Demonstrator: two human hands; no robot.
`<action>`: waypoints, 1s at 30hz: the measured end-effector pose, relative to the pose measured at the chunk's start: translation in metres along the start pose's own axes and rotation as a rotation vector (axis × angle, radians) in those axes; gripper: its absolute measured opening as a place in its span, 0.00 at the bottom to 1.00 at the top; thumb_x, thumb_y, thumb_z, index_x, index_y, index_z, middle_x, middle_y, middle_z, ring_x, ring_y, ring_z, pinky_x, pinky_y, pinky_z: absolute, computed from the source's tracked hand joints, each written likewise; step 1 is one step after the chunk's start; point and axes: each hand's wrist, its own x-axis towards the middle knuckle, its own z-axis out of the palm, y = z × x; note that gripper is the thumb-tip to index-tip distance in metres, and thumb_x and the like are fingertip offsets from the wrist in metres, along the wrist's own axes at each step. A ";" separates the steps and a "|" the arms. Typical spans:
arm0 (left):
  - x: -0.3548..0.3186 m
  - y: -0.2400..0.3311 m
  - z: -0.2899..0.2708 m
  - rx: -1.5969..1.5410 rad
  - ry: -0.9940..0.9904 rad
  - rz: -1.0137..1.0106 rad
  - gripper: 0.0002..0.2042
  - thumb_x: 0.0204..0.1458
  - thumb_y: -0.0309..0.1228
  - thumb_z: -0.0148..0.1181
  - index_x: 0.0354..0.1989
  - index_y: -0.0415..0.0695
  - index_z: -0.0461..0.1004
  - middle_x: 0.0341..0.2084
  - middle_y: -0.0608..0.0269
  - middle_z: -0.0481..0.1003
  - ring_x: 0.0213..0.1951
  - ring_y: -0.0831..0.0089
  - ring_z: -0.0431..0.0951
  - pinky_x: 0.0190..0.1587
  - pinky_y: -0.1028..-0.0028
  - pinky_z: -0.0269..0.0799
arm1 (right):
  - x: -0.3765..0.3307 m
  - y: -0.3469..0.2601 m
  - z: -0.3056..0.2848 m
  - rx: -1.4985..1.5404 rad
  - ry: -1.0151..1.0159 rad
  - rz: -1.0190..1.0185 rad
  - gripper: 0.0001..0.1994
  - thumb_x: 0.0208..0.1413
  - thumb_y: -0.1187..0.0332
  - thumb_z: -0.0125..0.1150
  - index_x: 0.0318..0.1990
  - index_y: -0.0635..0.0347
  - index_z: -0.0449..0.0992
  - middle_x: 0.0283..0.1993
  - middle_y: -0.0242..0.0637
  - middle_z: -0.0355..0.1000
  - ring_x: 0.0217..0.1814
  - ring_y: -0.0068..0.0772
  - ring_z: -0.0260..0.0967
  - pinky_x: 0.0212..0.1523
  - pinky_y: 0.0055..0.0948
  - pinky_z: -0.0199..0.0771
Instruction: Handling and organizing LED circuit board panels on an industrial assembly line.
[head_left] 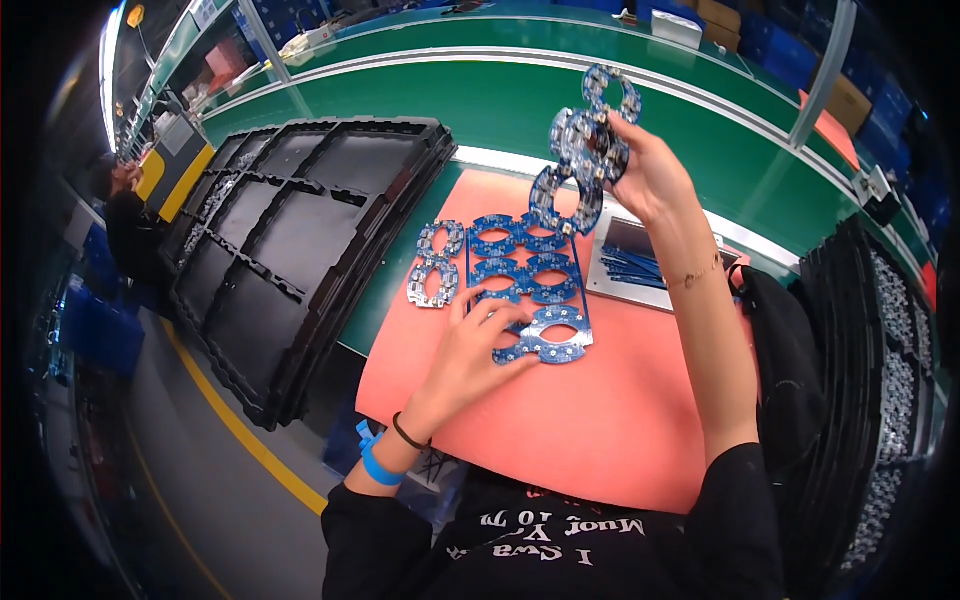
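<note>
My right hand (648,172) is raised above the far side of the pink mat. It grips a bunch of ring-shaped blue circuit boards (566,200), which overlap in a loose stack. My left hand (472,358) rests with spread fingers over the near left part of a blue circuit board panel (550,263) made of several joined rings. Its fingers hide part of that panel, and no object shows in its grasp. Left of the panel, two ring-shaped circuit boards (434,284) lie one behind the other, showing their pale, component-covered faces.
The pink mat (600,420) covers a green bench. Behind my right forearm sits a shallow white tray (630,285) of blue board strips (632,266). Black compartment trays (290,215) lean at left; stacked trays (850,400) and a black bag (785,350) stand right. A person (125,210) is far left.
</note>
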 end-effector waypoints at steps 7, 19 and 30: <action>-0.022 0.019 -0.023 -0.247 -0.106 0.002 0.17 0.29 0.31 0.69 0.31 0.43 0.72 0.35 0.61 0.67 0.44 0.61 0.65 0.48 0.64 0.61 | 0.035 0.016 0.028 -0.214 0.043 0.002 0.07 0.55 0.68 0.51 0.38 0.61 0.69 0.33 0.34 0.68 0.35 0.25 0.67 0.35 0.33 0.73; -0.096 0.061 -0.042 -0.303 -0.351 -0.104 0.18 0.32 0.31 0.70 0.35 0.45 0.73 0.40 0.61 0.64 0.50 0.59 0.57 0.43 0.68 0.71 | 0.058 0.130 -0.005 -0.539 0.055 0.257 0.07 0.53 0.69 0.54 0.32 0.64 0.72 0.26 0.31 0.69 0.24 0.20 0.64 0.23 0.21 0.65; -0.093 0.062 -0.038 -0.304 -0.340 -0.156 0.22 0.29 0.26 0.68 0.39 0.46 0.71 0.39 0.62 0.63 0.47 0.61 0.57 0.39 0.75 0.73 | 0.008 0.069 -0.002 -1.308 0.191 0.033 0.27 0.46 0.80 0.48 0.54 0.68 0.47 0.26 0.50 0.70 0.20 0.34 0.72 0.15 0.27 0.70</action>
